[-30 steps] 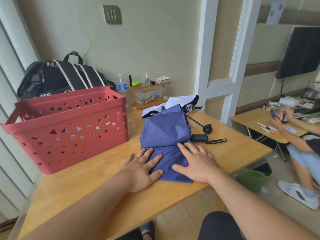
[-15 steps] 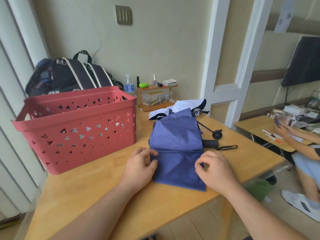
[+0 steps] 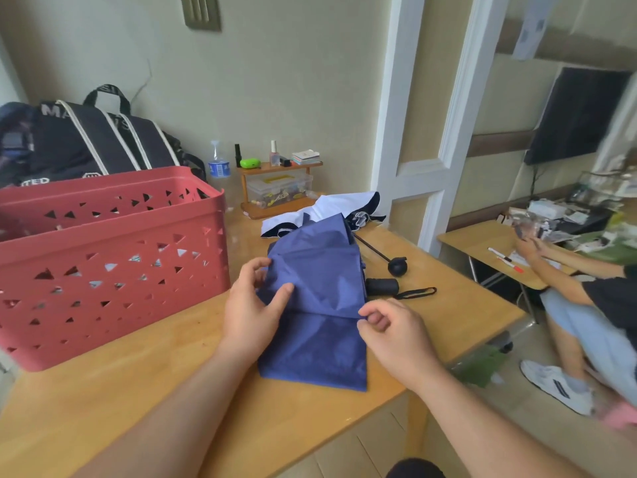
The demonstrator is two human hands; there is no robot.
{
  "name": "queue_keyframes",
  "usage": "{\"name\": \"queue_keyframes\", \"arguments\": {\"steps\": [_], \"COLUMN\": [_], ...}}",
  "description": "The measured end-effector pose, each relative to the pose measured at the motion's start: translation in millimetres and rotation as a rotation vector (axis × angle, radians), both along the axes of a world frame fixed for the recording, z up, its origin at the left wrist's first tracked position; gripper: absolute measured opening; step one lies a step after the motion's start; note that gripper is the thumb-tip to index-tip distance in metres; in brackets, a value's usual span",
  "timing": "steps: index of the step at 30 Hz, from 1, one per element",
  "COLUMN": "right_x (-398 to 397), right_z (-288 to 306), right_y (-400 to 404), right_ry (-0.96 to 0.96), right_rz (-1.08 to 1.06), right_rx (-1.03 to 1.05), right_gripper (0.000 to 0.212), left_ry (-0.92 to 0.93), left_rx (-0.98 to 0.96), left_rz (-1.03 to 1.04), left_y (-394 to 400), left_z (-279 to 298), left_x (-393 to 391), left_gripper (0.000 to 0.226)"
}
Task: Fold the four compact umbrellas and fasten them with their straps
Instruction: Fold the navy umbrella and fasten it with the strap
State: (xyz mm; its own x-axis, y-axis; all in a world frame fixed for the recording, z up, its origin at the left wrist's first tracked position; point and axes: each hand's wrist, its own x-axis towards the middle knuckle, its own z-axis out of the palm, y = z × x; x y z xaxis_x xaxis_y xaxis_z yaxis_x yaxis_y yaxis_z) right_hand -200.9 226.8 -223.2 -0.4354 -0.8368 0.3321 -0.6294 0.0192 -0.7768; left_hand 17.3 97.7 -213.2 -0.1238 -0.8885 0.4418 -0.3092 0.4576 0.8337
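A light wooden desk point(image 3: 144, 384) is carrying everything. The blue umbrella point(image 3: 315, 305) is lying flat at its middle. Left of the blue umbrella a red basket point(image 3: 113, 257) is standing; behind it a white umbrella point(image 3: 331, 210) is lying, and further back a small wooden shelf point(image 3: 279, 188). A black bag point(image 3: 86, 139) is sitting behind the basket.

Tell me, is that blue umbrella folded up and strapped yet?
Partly folded, not strapped. The blue umbrella lies as flat fabric layers on the table, with both hands at its edges. No strap wraps it.

Both hands point(image 3: 253, 310) on blue umbrella point(image 3: 317, 305)
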Motion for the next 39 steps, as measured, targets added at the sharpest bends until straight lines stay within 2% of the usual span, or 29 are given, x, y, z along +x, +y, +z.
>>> {"name": "queue_keyframes", "arguments": {"steps": [3,5,7,11,14,21,26,30,34,35,36,38,39], "right_x": [1,2,2,8,14,19,14,9,16,18,20,23,25], "right_z": [0,3,8,22,32,23,24,15,13,14,14,14,14], "right_y": [-2,-4,-8,-13,-10,-6,1,15,26,27,26,25,26], "right_ry": [-0.129,-0.198,-0.232,-0.345,-0.364,-0.262,-0.212,-0.134,0.017,0.089,0.163,0.251,0.274], "right_rz": [0.004,0.022,0.032,0.048,0.060,0.083,0.079,0.026,0.056,0.105,0.151,0.201,0.213], "right_rx": [-0.023,-0.039,-0.024,-0.082,-0.150,-0.165,-0.268,-0.214,-0.158,-0.180,-0.212,-0.259,-0.256], "right_gripper": [0.013,0.011,0.016,0.040,0.035,0.029,0.018,0.028,0.064,0.063,0.053,0.030,0.027], "left_ry": [0.129,0.150,0.149,0.134,0.039,0.086,0.066,-0.029,-0.065,-0.088,-0.128,-0.256,-0.317], "left_rx": [0.067,0.080,0.090,0.083,0.020,0.051,-0.012,-0.173,-0.212,-0.210,-0.208,-0.239,-0.286], "left_rz": [-0.032,-0.062,-0.115,-0.204,-0.237,-0.259,-0.200,-0.184,-0.201,-0.218,-0.242,-0.298,-0.318], "left_y": [7,9,10,14,14,26,31,30,28,27,26,25,25], "left_z": [2,3,2,15,22,5,3,0,1,1,2,3,3], "left_x": [8,15,19,22,33,45,49,58,67,69,71,75,77], "left_gripper": [0.043,0.040,0.036,0.034,0.041,0.033,0.030,0.026,0.025,0.025,0.029,0.051,0.059]}}
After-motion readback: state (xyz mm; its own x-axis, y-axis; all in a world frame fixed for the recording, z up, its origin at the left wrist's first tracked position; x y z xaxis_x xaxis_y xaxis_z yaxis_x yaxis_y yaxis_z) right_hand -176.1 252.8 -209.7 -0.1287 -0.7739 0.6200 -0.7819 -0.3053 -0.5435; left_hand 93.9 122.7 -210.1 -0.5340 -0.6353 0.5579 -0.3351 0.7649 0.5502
